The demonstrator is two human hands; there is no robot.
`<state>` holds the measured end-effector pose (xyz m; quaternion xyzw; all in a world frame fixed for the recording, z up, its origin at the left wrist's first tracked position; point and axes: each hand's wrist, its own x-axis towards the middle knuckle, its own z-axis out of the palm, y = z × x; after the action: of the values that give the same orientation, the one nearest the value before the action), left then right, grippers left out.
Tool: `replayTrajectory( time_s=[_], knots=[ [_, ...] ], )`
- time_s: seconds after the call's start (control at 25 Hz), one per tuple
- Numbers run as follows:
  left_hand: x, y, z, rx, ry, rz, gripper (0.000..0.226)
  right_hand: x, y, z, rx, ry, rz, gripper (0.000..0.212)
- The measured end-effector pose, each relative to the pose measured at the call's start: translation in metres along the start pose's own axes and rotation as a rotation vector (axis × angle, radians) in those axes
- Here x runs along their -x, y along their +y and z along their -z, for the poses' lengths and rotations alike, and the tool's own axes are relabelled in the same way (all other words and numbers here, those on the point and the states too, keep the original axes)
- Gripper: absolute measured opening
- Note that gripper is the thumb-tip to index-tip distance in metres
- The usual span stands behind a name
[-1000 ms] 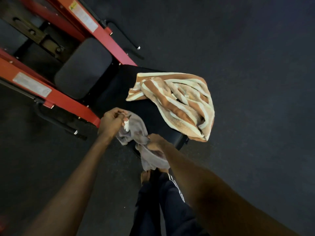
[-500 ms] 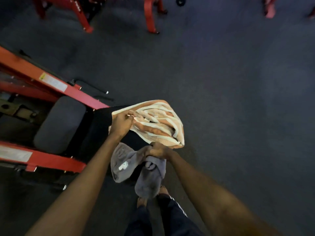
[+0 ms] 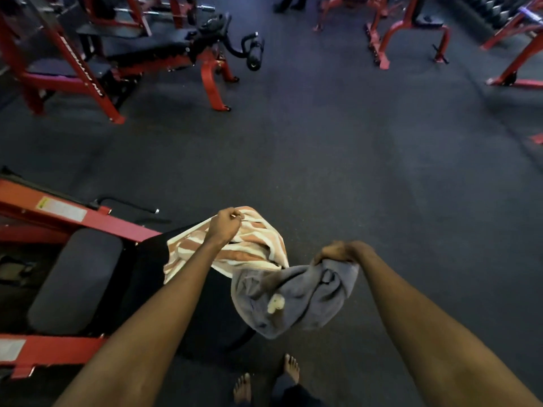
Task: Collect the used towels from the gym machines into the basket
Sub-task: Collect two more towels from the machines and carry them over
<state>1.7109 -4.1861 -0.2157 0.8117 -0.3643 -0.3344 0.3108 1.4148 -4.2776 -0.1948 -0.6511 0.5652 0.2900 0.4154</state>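
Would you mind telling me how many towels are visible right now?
2. The striped towel is gripped by the left hand over the machine's seat; the grey towel hangs from the right hand. Others may lie out of view.

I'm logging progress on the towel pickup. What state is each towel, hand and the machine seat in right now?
Striped towel: bunched, gripped by the left hand, partly on the seat.
Grey towel: crumpled, hanging from the right hand, off the seat.
Machine seat: partly covered by the striped towel.
Basket: not in view.
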Motion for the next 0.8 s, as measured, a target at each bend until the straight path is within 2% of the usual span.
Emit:
replayTrajectory(
  time_s=[0.12,0.28,0.36,0.44,0.56,0.64,0.72,0.8],
  knots=[
    [-0.011,0.008,-0.046,-0.072,-0.046,-0.005,0.018,-0.017,0.05,0.021,-0.107,0.172,-0.054,0.043],
    [-0.042,0.001,-0.099,-0.177,-0.096,0.051,0.02,-0.062,0.1,0.028,-0.3,0.435,-0.097,0.048],
    [-0.055,-0.011,-0.119,-0.283,-0.128,0.114,0.028,-0.076,0.119,0.023,-0.382,0.468,-0.11,0.043],
    [-0.066,-0.023,-0.132,-0.375,-0.198,0.173,0.053,-0.088,0.128,0.019,-0.48,0.476,-0.122,0.04],
    [-0.088,-0.046,-0.149,-0.44,-0.277,0.234,0.109,-0.103,0.131,0.013,-0.558,0.49,-0.113,0.043],
    [-0.114,-0.063,-0.174,-0.46,-0.33,0.217,0.135,-0.126,0.134,0.009,-0.643,0.548,-0.14,0.042],
    [-0.135,-0.073,-0.2,-0.525,-0.378,0.196,0.14,-0.146,0.136,0.001,-0.729,0.599,-0.166,0.039],
    [-0.152,-0.088,-0.214,-0.63,-0.392,0.25,0.14,-0.165,0.134,-0.002,-0.774,0.619,-0.158,0.035]
  ],
)
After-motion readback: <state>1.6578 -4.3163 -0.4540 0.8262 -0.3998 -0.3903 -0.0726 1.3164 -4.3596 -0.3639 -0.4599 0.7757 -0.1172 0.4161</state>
